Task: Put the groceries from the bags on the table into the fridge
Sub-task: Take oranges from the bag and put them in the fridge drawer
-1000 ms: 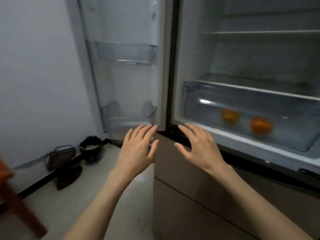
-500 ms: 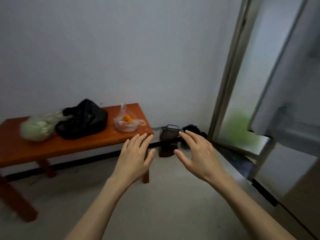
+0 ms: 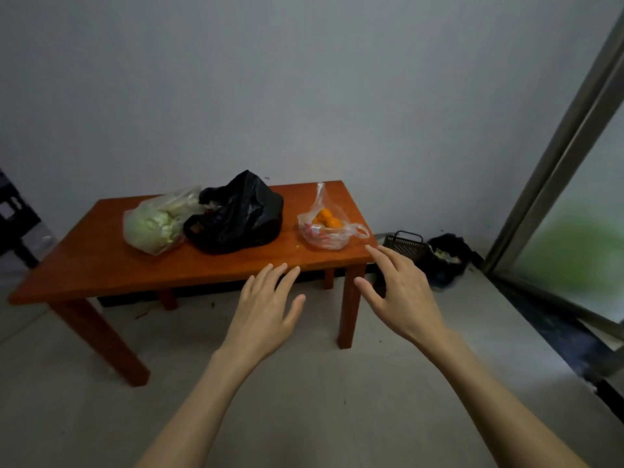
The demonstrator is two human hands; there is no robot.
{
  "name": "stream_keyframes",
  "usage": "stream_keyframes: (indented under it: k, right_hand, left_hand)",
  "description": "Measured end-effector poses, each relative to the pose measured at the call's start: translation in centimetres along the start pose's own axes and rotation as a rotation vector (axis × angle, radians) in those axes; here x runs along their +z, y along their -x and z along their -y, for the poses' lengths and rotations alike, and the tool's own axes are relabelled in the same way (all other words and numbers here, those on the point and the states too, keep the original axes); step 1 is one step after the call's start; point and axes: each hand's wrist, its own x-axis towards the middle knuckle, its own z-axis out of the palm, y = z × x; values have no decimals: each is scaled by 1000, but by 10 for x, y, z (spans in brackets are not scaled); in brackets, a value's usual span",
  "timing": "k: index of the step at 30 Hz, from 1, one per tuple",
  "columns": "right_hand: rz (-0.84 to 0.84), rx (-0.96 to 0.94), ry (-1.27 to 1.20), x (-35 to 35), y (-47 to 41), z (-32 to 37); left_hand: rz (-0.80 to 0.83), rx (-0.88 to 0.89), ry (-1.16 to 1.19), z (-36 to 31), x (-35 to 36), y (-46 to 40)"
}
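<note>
3 bags sit on the bench [image 3: 101, 265]. A clear bag [image 3: 329, 228] holding oranges [image 3: 326, 218] lies near the right end. A black bag [image 3: 238, 214] sits in the middle, touching a bag of cabbage [image 3: 157, 224] on its left. The fridge is out of view. Both hands hover in front of the bench's near edge, palms down, holding nothing. The left hand [image 3: 266, 312] has straight fingers close together; the right hand [image 3: 401, 292] has fingers spread and relaxed, its tips over the bench's right corner. On the floor by the wall to the right stand a dark basket [image 3: 405, 244] and a dark sack [image 3: 447, 255].
</note>
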Motion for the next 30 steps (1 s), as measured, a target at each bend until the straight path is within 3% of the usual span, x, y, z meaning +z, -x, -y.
stream_keyframes:
  k: [11, 24, 30]
  right_hand:
    - [8, 4, -58, 71, -156, -63]
    - [159, 146, -116, 167, -303, -131]
    - [261, 139, -70, 234, -370, -160]
  left_hand:
    - [-19, -7, 6, 49, 61, -172]
    - [283, -44, 83, 98, 160, -329]
    - [179, 71, 78, 114, 216, -410]
